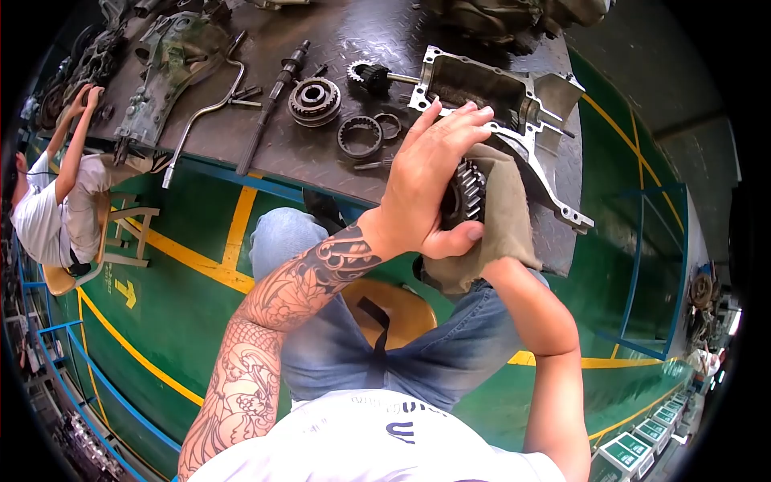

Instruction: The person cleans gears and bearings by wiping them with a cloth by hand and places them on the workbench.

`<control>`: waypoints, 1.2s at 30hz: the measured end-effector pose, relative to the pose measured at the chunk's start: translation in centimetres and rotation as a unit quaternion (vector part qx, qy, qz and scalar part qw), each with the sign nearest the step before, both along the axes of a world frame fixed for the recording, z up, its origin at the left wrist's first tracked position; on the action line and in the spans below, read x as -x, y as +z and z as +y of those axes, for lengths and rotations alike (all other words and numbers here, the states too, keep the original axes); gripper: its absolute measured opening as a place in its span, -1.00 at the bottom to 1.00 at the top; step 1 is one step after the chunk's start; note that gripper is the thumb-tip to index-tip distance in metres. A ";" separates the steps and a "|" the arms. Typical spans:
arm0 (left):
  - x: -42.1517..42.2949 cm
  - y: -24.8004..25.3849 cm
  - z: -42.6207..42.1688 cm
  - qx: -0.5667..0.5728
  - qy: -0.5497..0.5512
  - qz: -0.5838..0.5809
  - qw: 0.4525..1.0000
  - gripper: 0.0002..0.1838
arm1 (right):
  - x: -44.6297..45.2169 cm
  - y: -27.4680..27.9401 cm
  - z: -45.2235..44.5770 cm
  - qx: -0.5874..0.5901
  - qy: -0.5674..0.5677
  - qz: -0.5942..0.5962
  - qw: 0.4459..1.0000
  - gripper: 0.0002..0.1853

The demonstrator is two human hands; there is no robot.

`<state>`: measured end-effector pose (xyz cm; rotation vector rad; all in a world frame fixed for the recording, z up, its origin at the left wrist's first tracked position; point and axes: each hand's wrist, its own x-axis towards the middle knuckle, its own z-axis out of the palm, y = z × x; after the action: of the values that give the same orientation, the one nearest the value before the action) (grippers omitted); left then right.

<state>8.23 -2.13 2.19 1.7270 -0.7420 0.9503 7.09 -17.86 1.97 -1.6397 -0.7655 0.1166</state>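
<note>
One gear (474, 191) mid-frame, left hand (430, 183) clasped across it, rag (507, 209) probably for grip, right hand's hidden so can't tell its hold.

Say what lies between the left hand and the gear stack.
The head view shows a larger ring, a smaller ring and a slim rod between the left hand and gear stack.

The right hand is out of sight beneath the brown cloth (507, 201), which also covers part of the helical gear (472, 193); the left hand (424, 181) hides more of that gear and part of the gearbox housing's (474, 80) near rim. The top edge cuts off a dark metal casting (514, 18). Print on the green-and-white boxes (626, 455) is too small to read
</note>
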 end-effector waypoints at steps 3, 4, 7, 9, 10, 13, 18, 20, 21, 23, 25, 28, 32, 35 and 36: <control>0.2 -0.5 -0.4 0.068 -0.044 0.021 0.997 -0.09 | 0.2 2.4 0.6 0.074 -0.036 -0.082 0.993 -0.32; 0.1 -0.6 -0.6 0.094 -0.065 0.031 0.993 -0.10 | 0.2 2.6 0.7 0.092 -0.038 -0.108 0.989 -0.30; 0.3 -1.0 -1.3 0.185 -0.154 0.096 0.966 -0.09 | 0.1 2.4 0.4 0.145 -0.042 -0.218 0.964 -0.30; 0.4 -0.8 -1.5 0.230 -0.198 0.128 0.944 -0.07 | -0.2 1.7 -0.1 0.173 -0.048 -0.284 0.942 -0.32; 0.9 -0.7 -1.6 0.252 -0.222 0.151 0.930 -0.07 | -0.4 1.2 -0.5 0.174 -0.042 -0.298 0.938 -0.29; 1.6 0.4 -1.7 0.301 -0.280 0.202 0.889 -0.03 | -0.2 1.8 -0.3 0.178 -0.060 -0.333 0.924 -0.29; 1.4 0.8 -1.1 0.329 -0.321 0.247 0.853 -0.08 | -0.6 2.7 -0.1 0.182 -0.070 -0.292 0.936 -0.29; 1.9 2.0 -0.9 0.349 -0.344 0.291 0.821 -0.14 | -0.8 3.5 0.1 0.152 -0.080 -0.337 0.926 -0.26; 1.9 2.2 -0.8 0.356 -0.347 0.309 0.811 -0.14 | -0.7 3.6 0.4 0.155 -0.089 -0.317 0.931 -0.28; 1.9 2.5 -0.7 0.367 -0.353 0.343 0.789 -0.15 | -0.5 3.6 0.8 0.161 -0.109 -0.276 0.941 -0.31; 1.4 1.5 -0.6 0.336 -0.353 0.317 0.814 -0.20 | -0.7 3.7 0.9 0.175 -0.099 -0.314 0.928 -0.33; 2.1 1.3 -1.3 0.356 -0.349 0.300 0.814 -0.26 | -0.5 2.8 0.5 0.184 -0.106 -0.288 0.934 -0.34; 0.9 0.5 -0.3 0.222 -0.241 0.214 0.920 -0.23 | -0.3 3.3 0.3 0.174 -0.086 -0.259 0.946 -0.27; -0.3 -0.2 0.3 0.156 -0.230 0.165 0.946 -0.23 | -0.3 1.1 -1.1 0.102 -0.040 -0.160 0.981 -0.31; -0.5 -0.4 0.0 0.179 -0.255 0.162 0.937 -0.23 | 0.0 1.1 -1.0 0.085 -0.045 -0.093 0.991 -0.33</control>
<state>8.73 -2.08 1.82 1.2381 -0.6978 0.3961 7.08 -18.89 3.03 -1.8638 -0.8397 -0.0378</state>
